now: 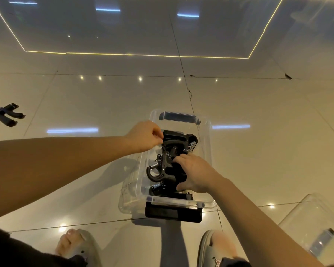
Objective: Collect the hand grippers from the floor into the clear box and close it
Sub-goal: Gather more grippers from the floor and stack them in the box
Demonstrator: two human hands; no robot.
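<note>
The clear box (pixel 207 143) stands open on the floor in front of my feet, with black latches at its near and far ends. Several black hand grippers (pixel 162 168) with silver springs lie piled inside it. My left hand (pixel 145 136) is at the box's left rim, its fingertips pinching the handle of the far hand gripper (pixel 176 137). My right hand (pixel 196 175) reaches into the box from the right and grips the black handles in the middle of the pile. One more hand gripper (pixel 5 114) lies on the floor at the far left.
The clear lid (pixel 316 214) lies on the floor at the lower right. My two feet in grey slippers (pixel 216 249) stand just behind the box. Glossy tiled floor surrounds everything, reflecting ceiling lights.
</note>
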